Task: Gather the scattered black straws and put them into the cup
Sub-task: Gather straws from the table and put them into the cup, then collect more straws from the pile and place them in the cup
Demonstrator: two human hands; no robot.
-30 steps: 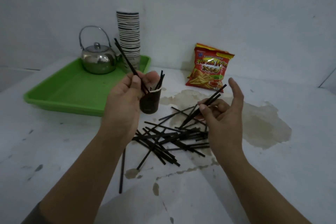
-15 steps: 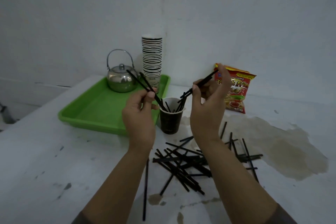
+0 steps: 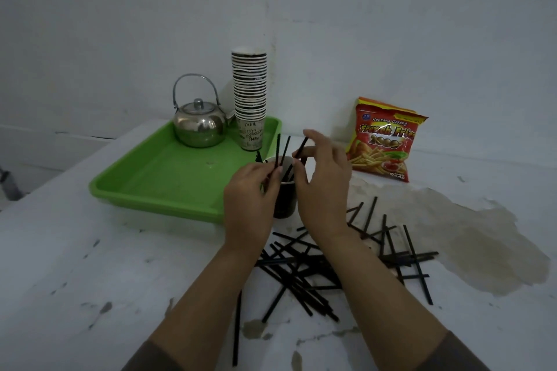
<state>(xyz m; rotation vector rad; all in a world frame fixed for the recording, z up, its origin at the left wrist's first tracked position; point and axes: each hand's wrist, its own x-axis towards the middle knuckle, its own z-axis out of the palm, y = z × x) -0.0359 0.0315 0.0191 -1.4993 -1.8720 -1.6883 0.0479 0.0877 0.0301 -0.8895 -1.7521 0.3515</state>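
Shiny metal kettle (image 3: 199,126), smooth like a mirror, far left of the hands (image 3: 251,202). Smooth green plastic tray (image 3: 168,184) under it, a bit glossy. Paper cups in a tall stack (image 3: 249,90) just behind the hands, matt, with print on the lowest. Dark paper-looking cup (image 3: 284,200) between the hands, matt. Thin black straws (image 3: 301,274) below the hands, plastic-looking, dull. Glossy, crinkly snack bag (image 3: 384,141) to the right. Rough white painted surface (image 3: 90,280), chipped and stained. Plain matt wall (image 3: 120,24) behind.
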